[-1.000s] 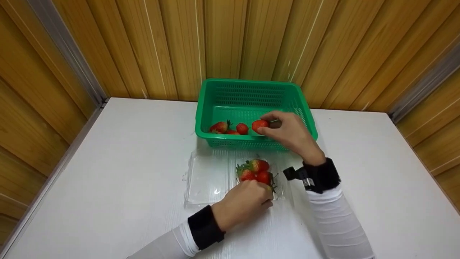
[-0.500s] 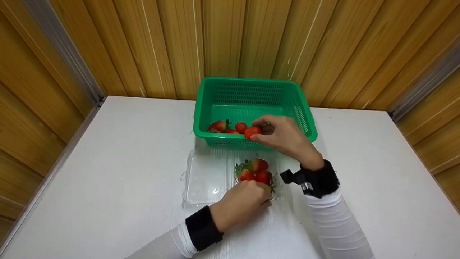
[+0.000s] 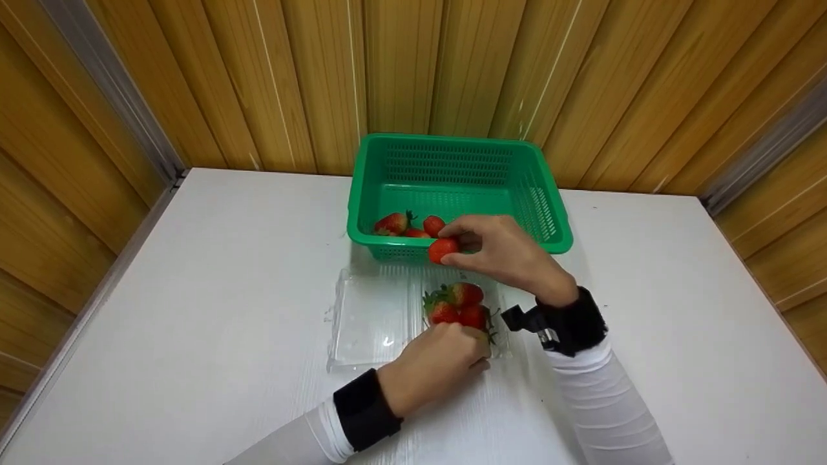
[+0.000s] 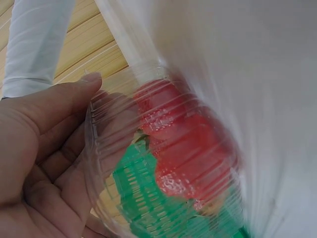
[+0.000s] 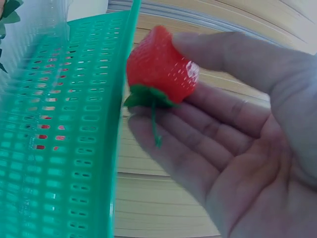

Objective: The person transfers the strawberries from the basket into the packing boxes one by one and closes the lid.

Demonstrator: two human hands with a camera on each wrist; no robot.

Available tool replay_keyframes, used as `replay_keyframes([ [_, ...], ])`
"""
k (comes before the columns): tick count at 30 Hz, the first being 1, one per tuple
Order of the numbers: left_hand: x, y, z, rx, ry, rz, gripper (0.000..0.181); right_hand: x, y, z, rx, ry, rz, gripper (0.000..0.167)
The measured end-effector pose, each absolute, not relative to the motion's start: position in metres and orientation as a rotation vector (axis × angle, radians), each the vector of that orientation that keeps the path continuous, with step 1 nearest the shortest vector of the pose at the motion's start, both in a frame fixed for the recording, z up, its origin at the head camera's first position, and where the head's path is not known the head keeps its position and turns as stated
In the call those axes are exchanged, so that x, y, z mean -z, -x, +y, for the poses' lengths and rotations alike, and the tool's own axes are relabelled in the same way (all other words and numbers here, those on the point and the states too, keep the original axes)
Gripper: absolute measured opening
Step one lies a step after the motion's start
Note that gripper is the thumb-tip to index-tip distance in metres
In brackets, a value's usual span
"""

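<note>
My right hand [image 3: 507, 253] pinches a red strawberry [image 3: 443, 250] between thumb and fingers, over the front rim of the green basket [image 3: 543, 194]. In the right wrist view the strawberry [image 5: 161, 67] shows its green cap and stem hanging down. My left hand [image 3: 440, 361] grips the near edge of an open clear plastic clamshell box [image 3: 371, 323]; in the left wrist view the thumb and fingers of that hand [image 4: 54, 144] lie on either side of its wall [image 4: 94, 148]. Several strawberries [image 3: 464, 295] lie in the box's right half, partly covered by the left hand.
Several more strawberries [image 3: 392, 223] lie at the basket's front left. The box stands just in front of the basket on a white table [image 3: 226, 290]. Wood-patterned panels [image 3: 413, 64] rise behind the table and at both sides.
My right hand has carried the strawberry from inside the basket leftward and nearer, to its front rim. The left hand stays on the clamshell box.
</note>
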State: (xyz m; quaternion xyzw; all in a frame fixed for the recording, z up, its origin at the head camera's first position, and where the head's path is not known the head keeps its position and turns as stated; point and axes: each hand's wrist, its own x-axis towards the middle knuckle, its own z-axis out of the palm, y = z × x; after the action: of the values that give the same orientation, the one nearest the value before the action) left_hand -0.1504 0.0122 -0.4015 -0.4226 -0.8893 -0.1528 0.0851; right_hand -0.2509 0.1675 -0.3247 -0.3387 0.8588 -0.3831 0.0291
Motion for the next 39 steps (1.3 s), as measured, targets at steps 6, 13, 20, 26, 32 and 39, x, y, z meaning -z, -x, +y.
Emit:
replay_keyframes([
  [6,0.402,0.151,0.012,0.464,1.262,-2.648,0.007,0.327,0.251,0.166,1.138,1.117,2.67,0.031],
  [13,0.404,0.151,0.012,0.454,1.26,-2.629,0.006,0.328,0.247,0.169,1.077,1.158,2.696,0.029],
  [20,0.407,0.152,0.013,0.474,1.271,-2.62,0.008,0.331,0.245,0.172,1.053,1.167,2.698,0.029],
  [26,0.406,0.152,0.013,0.462,1.271,-2.622,0.007,0.334,0.246,0.169,0.994,1.167,2.675,0.027],
  [32,0.406,0.152,0.013,0.463,1.27,-2.615,0.006,0.336,0.245,0.163,0.911,1.119,2.646,0.025],
  [39,0.404,0.151,0.013,0.486,1.26,-2.632,0.004,0.344,0.246,0.158,0.825,1.158,2.663,0.023],
])
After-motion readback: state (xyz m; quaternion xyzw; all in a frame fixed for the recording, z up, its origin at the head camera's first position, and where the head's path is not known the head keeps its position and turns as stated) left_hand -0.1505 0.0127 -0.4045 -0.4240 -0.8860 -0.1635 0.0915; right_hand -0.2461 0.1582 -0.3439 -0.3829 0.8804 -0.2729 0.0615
